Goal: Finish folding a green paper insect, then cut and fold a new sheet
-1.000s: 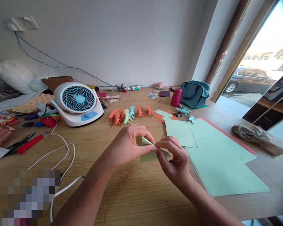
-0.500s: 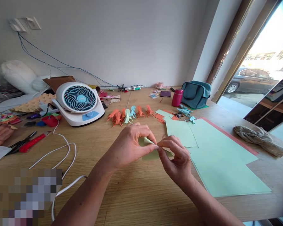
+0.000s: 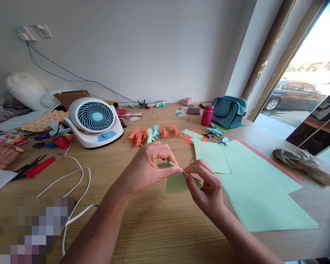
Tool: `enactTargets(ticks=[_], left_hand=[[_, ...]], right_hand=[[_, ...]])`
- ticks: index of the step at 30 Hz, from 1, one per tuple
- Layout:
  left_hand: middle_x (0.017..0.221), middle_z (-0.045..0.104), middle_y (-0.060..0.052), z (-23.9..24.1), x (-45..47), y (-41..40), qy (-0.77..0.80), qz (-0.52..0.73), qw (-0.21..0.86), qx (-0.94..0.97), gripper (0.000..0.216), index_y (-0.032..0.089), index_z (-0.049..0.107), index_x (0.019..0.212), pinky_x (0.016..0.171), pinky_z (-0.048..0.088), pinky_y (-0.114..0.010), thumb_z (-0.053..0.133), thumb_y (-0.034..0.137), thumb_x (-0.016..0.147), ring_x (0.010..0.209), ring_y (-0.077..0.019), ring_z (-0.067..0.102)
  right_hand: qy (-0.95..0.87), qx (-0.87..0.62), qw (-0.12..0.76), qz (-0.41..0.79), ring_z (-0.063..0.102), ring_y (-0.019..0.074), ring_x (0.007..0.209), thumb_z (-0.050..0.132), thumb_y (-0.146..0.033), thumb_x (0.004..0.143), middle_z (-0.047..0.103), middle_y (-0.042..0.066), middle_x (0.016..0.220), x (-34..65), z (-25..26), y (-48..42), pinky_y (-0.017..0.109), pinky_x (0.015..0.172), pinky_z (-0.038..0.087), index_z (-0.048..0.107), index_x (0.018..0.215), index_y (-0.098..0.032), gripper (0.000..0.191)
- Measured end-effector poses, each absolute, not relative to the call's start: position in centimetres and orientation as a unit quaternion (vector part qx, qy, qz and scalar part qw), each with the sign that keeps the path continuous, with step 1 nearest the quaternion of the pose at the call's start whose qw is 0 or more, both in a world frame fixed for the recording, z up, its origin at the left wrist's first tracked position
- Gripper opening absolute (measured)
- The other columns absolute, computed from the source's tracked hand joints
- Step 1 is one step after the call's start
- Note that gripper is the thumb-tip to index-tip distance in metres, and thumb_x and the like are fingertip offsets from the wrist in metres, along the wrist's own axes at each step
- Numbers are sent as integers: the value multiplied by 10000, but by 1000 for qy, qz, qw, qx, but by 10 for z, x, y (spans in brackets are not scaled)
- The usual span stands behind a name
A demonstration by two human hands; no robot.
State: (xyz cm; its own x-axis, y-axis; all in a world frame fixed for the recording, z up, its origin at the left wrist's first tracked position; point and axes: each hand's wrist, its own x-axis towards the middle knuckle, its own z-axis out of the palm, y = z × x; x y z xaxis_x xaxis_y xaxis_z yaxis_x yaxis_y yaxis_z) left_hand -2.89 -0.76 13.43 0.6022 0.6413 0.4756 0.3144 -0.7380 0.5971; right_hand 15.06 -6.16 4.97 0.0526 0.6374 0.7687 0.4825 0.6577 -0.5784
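Observation:
My left hand [image 3: 147,168] and my right hand [image 3: 206,185] meet over the middle of the wooden table [image 3: 154,227]. Both pinch a small piece of light green paper [image 3: 176,182], partly folded, held just above the tabletop. The fingertips of both hands close on the same folded edge. A stack of large light green sheets [image 3: 253,187] lies to the right of my hands. Behind them stands a row of small folded paper figures [image 3: 152,135] in orange, green and blue.
A white desk fan [image 3: 95,121] with a white cable [image 3: 74,187] stands at the left. Red-handled cutters [image 3: 41,165] and another person's hand [image 3: 1,156] are at the far left. A red flask [image 3: 206,114], a teal bag [image 3: 228,111] and a cloth bundle [image 3: 302,161] sit to the right.
My hands have stayed pinched on the green paper; its lower flap now hangs out lower and wider. The camera has shifted slightly.

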Motion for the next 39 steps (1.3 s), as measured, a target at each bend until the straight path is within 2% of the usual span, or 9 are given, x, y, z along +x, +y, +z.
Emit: enactTargets(ticks=[6,14,20,33,39], left_hand=[[819,692,14,140,-32,-7,263,340,297,853,61,231,747,871,730,458,-269,750,244,812,783,-136,582],[738,677,-7,137,-30,-5,284,367,314,828,86,199,749,803,681,479,-267,730,279,829,723,-137,584],[827,726,-27,133,-30,0,274,368,343,819,108,221,767,852,688,501,-272,690,295,866,750,-144,619],[737,697,5,130,-23,-6,325,384,318,803,164,202,729,720,686,492,-265,718,320,834,713,-134,609],[790,712,-2,131,-25,-6,300,366,323,819,106,228,767,853,707,497,-274,688,299,857,749,-142,622]], right_hand=[[-663,-412,616,107,533,168,717,564,-128,907,580,5,752,151,48,-61,340,702,384,580,796,-212,141],[-650,-412,623,138,508,166,702,549,-165,927,553,4,736,148,46,-62,323,687,397,537,776,-217,160],[-641,-407,628,168,487,146,689,553,-170,935,531,-13,727,146,46,-63,294,671,393,519,767,-216,178],[-636,-420,624,173,503,144,686,567,-203,933,554,-7,720,137,52,-64,291,654,411,540,755,-208,180],[-627,-421,632,177,499,141,672,564,-220,943,549,-10,707,135,52,-65,286,645,406,539,745,-208,200]])
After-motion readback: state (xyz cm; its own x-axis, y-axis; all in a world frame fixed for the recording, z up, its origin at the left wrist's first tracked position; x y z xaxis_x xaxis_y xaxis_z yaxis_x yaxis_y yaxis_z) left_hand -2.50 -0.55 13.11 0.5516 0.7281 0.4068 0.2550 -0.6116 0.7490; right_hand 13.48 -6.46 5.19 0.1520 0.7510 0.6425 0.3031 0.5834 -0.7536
